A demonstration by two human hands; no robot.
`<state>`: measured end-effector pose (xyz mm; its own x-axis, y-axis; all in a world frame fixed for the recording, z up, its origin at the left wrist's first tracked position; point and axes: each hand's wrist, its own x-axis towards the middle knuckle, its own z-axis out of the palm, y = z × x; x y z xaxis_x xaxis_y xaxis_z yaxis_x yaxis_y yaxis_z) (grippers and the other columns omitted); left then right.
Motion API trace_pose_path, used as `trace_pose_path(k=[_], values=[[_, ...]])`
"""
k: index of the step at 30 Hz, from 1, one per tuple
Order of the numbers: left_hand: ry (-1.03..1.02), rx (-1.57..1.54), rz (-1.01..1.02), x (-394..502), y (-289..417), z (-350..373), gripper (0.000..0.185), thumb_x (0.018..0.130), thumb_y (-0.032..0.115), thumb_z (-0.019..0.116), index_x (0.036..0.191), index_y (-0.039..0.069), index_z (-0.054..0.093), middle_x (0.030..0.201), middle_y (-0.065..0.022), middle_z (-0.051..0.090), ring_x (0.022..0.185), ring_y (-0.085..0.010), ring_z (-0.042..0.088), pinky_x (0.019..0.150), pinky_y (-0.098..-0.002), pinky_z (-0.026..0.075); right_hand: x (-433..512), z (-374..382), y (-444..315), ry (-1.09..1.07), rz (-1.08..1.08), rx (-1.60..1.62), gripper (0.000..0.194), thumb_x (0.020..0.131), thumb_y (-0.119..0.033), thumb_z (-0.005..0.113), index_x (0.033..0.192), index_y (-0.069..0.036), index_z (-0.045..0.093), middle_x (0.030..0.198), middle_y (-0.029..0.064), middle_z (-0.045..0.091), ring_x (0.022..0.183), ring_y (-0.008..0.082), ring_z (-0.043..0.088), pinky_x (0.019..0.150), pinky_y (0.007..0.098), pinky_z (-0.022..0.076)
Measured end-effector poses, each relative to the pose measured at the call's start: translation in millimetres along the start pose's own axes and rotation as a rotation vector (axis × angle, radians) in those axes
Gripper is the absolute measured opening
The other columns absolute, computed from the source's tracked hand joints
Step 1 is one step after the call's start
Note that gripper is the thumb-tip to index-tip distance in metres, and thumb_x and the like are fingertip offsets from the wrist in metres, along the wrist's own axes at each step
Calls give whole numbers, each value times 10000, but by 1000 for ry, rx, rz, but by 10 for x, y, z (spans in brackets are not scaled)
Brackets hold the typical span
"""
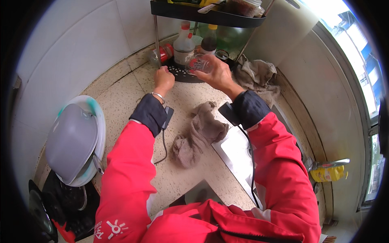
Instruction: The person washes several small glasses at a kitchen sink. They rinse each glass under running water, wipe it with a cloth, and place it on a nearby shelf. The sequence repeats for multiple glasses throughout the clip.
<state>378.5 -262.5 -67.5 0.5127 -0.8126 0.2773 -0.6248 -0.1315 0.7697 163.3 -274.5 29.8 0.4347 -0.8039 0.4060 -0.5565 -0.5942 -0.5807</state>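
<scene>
My right hand holds a clear round container with red on it, at the front of the rack's perforated black lower shelf. Beside the rack's left post, my left hand has its fingers curled; whether they grip the post or shelf edge is unclear. Behind the container stand a white jug with a red cap and a dark bottle with a yellow cap. A red-labelled jar lies left of them. A crumpled brown cloth rests on the speckled counter between my forearms.
The upper shelf holds jars and a spoon. Another rag lies right of the rack. A steel sink and a yellow bottle are at the right. Basins lean at the left, near a black stove.
</scene>
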Motion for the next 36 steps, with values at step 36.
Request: trace_pose_path(k=[36], values=[[28,-390,-232,-216,-50,116,404,744,100,618,1137,23,559,989,-170,639,941,-328,611,807,-398,483,1234,1112,-381,-584,-243,-561,591,645,-493,724,911,32,679,924,209,682,921,339,656,828,389,525]])
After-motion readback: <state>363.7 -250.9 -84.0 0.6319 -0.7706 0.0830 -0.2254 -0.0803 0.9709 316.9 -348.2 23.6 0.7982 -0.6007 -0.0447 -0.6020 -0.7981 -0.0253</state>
